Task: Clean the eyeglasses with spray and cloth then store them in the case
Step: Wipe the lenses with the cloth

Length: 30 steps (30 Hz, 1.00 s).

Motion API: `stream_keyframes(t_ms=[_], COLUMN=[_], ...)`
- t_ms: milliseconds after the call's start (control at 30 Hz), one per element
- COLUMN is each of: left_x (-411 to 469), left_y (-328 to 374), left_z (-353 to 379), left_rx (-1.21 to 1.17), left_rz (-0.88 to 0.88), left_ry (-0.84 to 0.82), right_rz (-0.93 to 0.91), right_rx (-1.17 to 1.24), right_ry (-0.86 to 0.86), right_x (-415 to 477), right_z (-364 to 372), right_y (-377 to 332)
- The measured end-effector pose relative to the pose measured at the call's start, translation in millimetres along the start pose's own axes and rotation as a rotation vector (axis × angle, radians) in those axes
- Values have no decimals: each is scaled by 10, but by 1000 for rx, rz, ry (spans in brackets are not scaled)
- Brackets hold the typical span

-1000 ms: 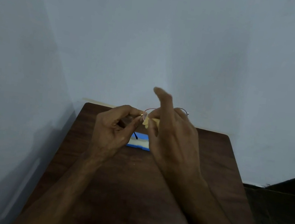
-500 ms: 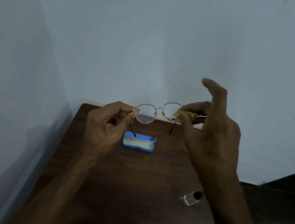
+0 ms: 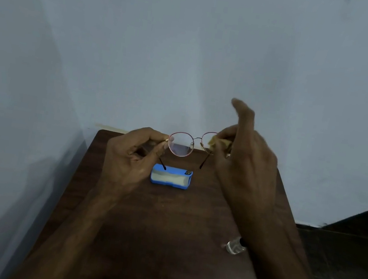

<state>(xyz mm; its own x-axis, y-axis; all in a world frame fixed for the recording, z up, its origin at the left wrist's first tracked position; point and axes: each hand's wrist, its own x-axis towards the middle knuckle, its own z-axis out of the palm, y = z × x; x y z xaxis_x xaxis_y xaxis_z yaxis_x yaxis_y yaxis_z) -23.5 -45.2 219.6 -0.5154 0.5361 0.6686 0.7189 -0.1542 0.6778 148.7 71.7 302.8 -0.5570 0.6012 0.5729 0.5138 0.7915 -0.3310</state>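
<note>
I hold the glasses (image 3: 180, 144) up in the air, just above the case (image 3: 170, 176). One thin arm tip hangs down right over the case. My left hand (image 3: 133, 156) pinches the glasses at the side corner, where the arm meets the round lens. My right hand (image 3: 246, 162) pinches the cloth (image 3: 221, 142) on the other lens, with thumb and fingers pressed on it. My pointer finger sticks up and holds nothing.

I think the glasses are very light and easy to break. The wire rim looks thin and could bend if I squeeze hard. The lens is smooth and slippery, and bare fingers would leave marks on it. So the corner by the arm is a good place to hold, and only the cloth should touch the glass. The cloth looks soft and folds round the lens edge. I should rub gently and hold the rim steady.

The case lies open on the surface (image 3: 165, 231). The spray (image 3: 235, 247) lies on its side, well apart from the case, nearer to me and to the right.

A second ago my hands were close together and my right hand hid most of the glasses. Now my hands are apart and both round rims show. The cloth has gone across to the far lens. The spray shows now too.
</note>
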Motion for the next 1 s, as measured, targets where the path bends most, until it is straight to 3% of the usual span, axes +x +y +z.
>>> stream_keyframes(t_ms=[233, 433, 600, 767, 1000], left_x=[28, 23, 51, 56, 75], left_y=[23, -32, -51, -65, -65], left_z=[-11, -8, -12, -19, -19], left_rx=[59, 69, 79, 69, 56], left_rz=[31, 34, 28, 35, 24], left_ry=[27, 17, 39, 23, 47], right_rz=[-72, -8, -59, 6, -38], right_rx=[55, 19, 63, 26, 64], right_ry=[-4, 60, -9, 51, 9], right_x=[-50, 146, -63, 125, -34], right_z=[82, 59, 115, 75, 131], right_y=[-136, 17, -78, 69, -34])
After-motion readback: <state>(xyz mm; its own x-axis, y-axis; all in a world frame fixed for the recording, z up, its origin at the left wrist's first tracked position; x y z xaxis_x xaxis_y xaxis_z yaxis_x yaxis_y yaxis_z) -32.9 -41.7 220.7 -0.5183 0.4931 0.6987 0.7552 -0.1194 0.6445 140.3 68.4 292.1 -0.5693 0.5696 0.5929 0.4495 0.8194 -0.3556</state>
